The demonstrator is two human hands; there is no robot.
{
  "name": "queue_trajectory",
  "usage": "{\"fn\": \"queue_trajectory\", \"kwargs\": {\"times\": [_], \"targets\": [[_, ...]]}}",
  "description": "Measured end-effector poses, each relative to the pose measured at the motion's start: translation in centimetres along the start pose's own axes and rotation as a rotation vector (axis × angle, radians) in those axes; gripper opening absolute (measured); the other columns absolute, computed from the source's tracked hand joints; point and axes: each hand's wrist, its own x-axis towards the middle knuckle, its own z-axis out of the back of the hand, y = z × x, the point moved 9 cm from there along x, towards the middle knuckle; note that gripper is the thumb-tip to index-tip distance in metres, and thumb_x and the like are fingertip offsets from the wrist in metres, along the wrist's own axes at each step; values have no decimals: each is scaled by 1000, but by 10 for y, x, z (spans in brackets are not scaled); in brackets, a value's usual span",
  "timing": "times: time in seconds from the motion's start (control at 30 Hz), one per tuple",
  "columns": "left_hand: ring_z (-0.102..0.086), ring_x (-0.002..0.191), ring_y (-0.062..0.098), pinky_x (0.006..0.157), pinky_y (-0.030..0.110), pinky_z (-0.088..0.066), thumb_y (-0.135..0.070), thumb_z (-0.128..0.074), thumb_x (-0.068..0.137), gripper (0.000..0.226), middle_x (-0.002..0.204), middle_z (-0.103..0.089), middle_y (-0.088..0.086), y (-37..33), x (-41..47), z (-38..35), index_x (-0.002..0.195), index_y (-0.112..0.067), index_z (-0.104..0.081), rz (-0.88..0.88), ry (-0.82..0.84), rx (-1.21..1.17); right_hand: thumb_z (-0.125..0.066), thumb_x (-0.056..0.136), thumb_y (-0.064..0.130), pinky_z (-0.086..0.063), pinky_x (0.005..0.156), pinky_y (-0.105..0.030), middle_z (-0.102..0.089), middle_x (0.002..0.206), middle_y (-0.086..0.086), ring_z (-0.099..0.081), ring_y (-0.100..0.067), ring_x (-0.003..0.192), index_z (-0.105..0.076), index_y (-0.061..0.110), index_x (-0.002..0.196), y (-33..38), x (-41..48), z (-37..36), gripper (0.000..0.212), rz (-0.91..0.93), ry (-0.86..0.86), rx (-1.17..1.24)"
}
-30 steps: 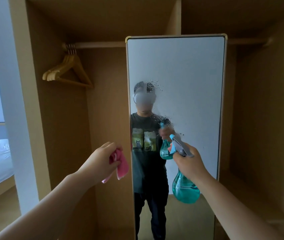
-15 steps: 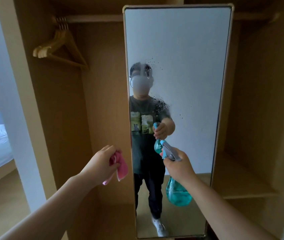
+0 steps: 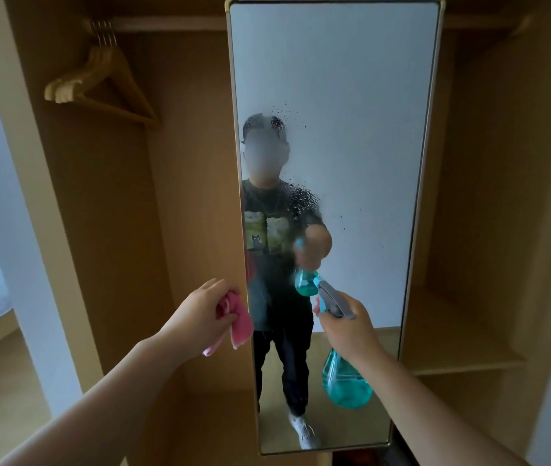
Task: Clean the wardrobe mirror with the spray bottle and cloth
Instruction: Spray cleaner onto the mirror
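The right hand [image 3: 351, 327], curled round the bottle [image 3: 346, 381] and seemingly on its trigger, should mist the mirror [image 3: 351, 95] below the droplets [image 3: 301, 200] before the left hand's [image 3: 196, 317] clutched cloth [image 3: 239, 326] wipes.

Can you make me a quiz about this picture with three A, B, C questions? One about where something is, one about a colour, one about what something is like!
1. Where do the hangers hang?
A. On the floor
B. On the rail left of the mirror
C. On the right shelf

2. What colour is the cloth in the left hand?
A. Yellow
B. White
C. Pink

3. What is the mirror glass like?
A. Dotted with spray droplets
B. Cracked
C. Covered by a towel

Answers: 1 B, they hook over the rail at upper left; 2 C, pink folds poke out of the hand; 3 A, droplets speckle the middle of the glass.
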Motion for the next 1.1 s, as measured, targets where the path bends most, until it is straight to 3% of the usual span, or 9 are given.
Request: {"fn": "queue_trajectory", "kwargs": {"times": [0.1,0.2,0.3,0.4,0.6,0.8,1.1], "targets": [[-55,88,-5,69,9,-43,-14,-71,83,32,97,-55,-22,-6,3,-6,96,-37,-54,-15,8,1,-53,92,7,-45,48,-14,-61,89,-17,-51,-14,61,-58,23,98,-8,-3,11,17,-19,2,16],[-56,87,-4,67,9,-44,-16,-70,83,33,97,-55,-21,-10,6,-14,94,-41,-53,-16,21,-4,-53,93,7,-43,46,-10,-59,85,-10,-50,-11,58,-58,22,107,-15,-2,26,21,-34,-26,11],[-58,89,-3,73,14,-50,-16,-69,84,38,99,-56,-22,-15,10,-22,93,-47,-50,-8,45,-34,-53,94,9,-40,45,-9,-62,93,-9,-51,-10,61,-57,25,111,-21,1,42,24,-52,-52,22],[-59,91,0,78,19,-53,-15,-69,84,35,102,-55,-22,-23,14,-28,100,-42,-53,-15,61,-41,-54,94,12,-40,47,-10,-61,94,-9,-53,-10,65,-57,24,115,-25,1,53,24,-49,-68,1],[-58,89,-1,65,5,-43,-15,-71,82,32,104,-54,-21,-39,21,-34,105,-34,-58,-56,62,-26,-56,96,16,-44,51,-14,-62,94,-5,-60,-17,74,-58,28,102,-33,-2,70,13,-51,-114,9],[-55,85,-5,60,3,-41,-14,-72,82,34,103,-53,-20,-48,24,-40,107,-31,-58,-56,69,-35,-56,94,11,-44,45,-11,-59,93,-12,-53,-14,64,-54,25,111,-48,-1,88,22,-87,-158,19],[-53,86,-1,64,4,-39,-14,-71,83,32,102,-53,-18,-59,27,-49,108,-29,-59,-88,82,-20,-60,93,15,-43,52,-12,-59,91,-1,-61,-16,76,-55,26,115,-72,2,113,25,-124,-264,25]]}}
